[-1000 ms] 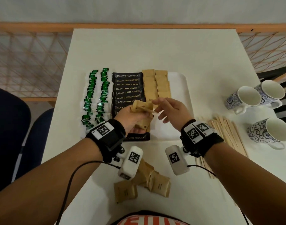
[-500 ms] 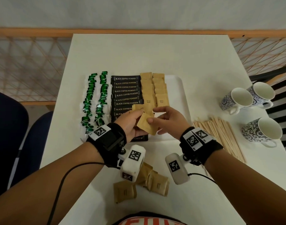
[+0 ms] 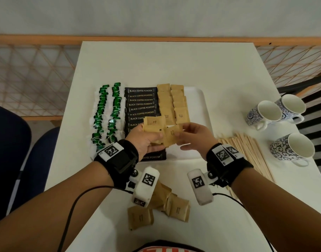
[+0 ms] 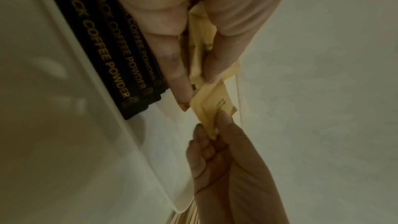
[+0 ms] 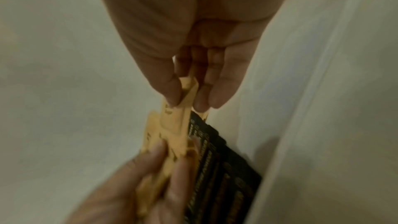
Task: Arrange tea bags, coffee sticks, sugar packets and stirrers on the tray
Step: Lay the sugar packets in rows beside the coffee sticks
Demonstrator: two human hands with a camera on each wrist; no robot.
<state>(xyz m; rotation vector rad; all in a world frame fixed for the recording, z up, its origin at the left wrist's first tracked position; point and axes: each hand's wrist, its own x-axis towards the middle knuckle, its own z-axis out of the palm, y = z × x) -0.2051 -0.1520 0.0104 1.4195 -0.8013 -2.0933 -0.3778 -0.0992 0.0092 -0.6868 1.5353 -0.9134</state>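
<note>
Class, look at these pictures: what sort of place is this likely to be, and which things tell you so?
Probably a refreshment table in an office or meeting room: a white tray of coffee sticks, patterned mugs, wooden stirrers.

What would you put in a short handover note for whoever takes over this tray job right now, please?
Left hand: holds a small stack of sugar packets above the tray.
Right hand: pinches one sugar packet, pulling it from that stack.
Done: tea bags in two columns, coffee sticks in a column, two part-filled columns of sugar on the tray.
Left: place the held packets, then the loose sugar packets near the table's front edge, then the stirrers lying on the table right of the tray.
</note>
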